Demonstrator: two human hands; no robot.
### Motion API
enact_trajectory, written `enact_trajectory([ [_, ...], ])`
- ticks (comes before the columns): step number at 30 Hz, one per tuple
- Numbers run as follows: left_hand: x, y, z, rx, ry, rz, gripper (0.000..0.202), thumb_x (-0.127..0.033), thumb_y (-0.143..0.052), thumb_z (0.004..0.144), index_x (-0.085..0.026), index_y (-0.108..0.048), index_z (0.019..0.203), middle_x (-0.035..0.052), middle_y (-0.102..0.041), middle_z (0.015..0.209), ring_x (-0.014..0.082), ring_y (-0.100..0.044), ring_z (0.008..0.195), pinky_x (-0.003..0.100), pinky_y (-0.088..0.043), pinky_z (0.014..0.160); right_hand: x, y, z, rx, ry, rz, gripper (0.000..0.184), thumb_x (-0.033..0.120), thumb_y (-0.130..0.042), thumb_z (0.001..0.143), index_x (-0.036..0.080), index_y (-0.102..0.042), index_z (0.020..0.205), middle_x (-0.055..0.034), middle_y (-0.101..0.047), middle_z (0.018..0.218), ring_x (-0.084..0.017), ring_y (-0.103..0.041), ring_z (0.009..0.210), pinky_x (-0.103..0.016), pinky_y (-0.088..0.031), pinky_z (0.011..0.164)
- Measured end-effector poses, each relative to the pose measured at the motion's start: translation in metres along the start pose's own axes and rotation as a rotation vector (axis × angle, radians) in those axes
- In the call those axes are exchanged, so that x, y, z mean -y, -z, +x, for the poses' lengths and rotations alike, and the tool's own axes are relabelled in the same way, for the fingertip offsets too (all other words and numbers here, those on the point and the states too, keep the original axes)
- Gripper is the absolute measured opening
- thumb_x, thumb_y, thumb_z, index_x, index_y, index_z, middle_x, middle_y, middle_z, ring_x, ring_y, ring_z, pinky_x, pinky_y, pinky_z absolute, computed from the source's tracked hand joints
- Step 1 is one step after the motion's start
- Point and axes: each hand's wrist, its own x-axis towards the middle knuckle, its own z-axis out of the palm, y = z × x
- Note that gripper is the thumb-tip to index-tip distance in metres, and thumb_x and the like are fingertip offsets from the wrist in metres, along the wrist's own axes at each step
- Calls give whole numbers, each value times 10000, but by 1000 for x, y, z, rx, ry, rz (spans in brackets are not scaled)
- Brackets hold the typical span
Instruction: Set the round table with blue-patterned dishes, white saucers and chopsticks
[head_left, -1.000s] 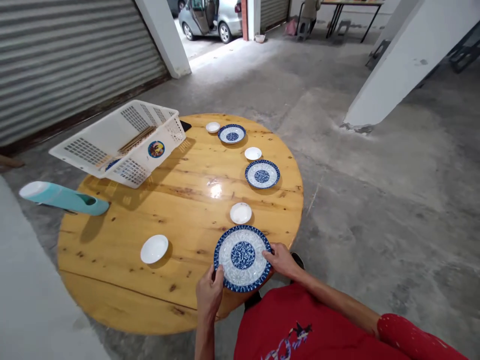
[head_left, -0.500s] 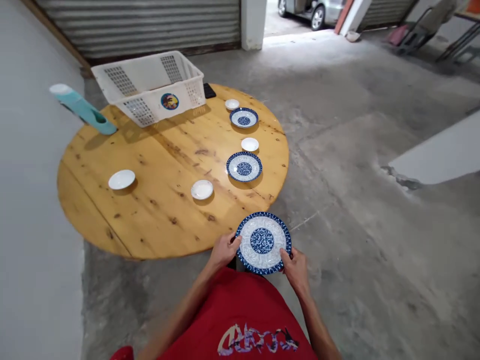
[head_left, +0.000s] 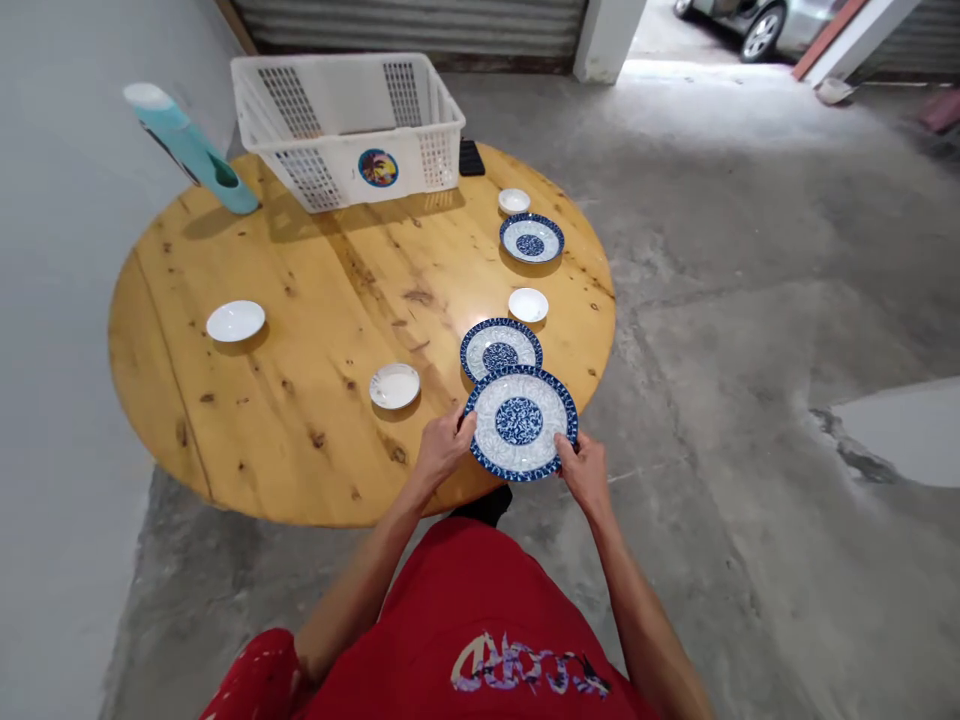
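Note:
Both my hands grip a blue-and-white patterned plate by its rim, above the near right edge of the round wooden table. My left hand is closed on the plate's left side, thumb on top. On the right side my right hand pinches the rim in the same way. Behind the held plate, a second patterned plate on the table is partly covered from view. Just beyond it sits a small white dish. Another white dish lies to the left of my left hand.
Farther back on the right are a patterned plate and a small white dish. A white plate lies at the left. Along the back stand a white plastic basket, a black phone-like object and a turquoise holder.
My hands have carried the patterned plate forward from near my body to over the table edge, where it overlaps the second plate in view. The camera has shifted too.

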Motion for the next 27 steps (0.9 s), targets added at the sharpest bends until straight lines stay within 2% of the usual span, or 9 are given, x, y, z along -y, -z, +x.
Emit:
enact_trajectory([
  [5,3,-6,57,-41,128,69,298,-351,-376,946,-184,-547,768,18,-576,680,145,-495,643,259,-303,631,14,-7,82,72,93,-131,393,543,-474,816,223,-428,592,24,-426,508,-126,-401,526,-241,-295,496],
  [10,5,-4,99,-14,188,179,291,-307,-401,954,-157,-612,822,58,-647,732,169,-555,667,271,-303,636,16,-21,134,163,114,-170,387,533,-437,836,215,-462,616,21,-436,525,-126,-385,537,-248,-293,517],
  [14,7,2,119,61,245,298,292,-316,-428,953,-147,-661,904,98,-704,806,211,-626,749,276,-333,665,15,-29,161,209,178,-296,400,506,-434,852,206,-475,591,21,-431,512,-122,-390,529,-255,-281,533],
  [17,12,6,127,116,285,371,325,-351,-419,956,-156,-679,956,121,-732,871,242,-661,806,278,-349,658,18,-33,176,286,215,-470,403,467,-439,885,184,-548,619,-13,-518,539,-141,-462,555,-256,-295,552],
  [22,15,11,134,174,333,456,388,-408,-382,965,-173,-690,987,149,-747,939,288,-690,857,289,-371,641,31,-34,194,405,259,-815,428,461,-433,955,142,-704,864,-122,-708,759,-219,-635,706,-275,-354,620],
  [27,10,11,139,205,338,524,424,-442,-368,974,-174,-692,1027,165,-747,945,302,-698,878,293,-409,658,44,-29,205,482,268,-974,493,505,-396,984,133,-716,1025,-181,-742,916,-284,-698,857,-299,-418,689],
])
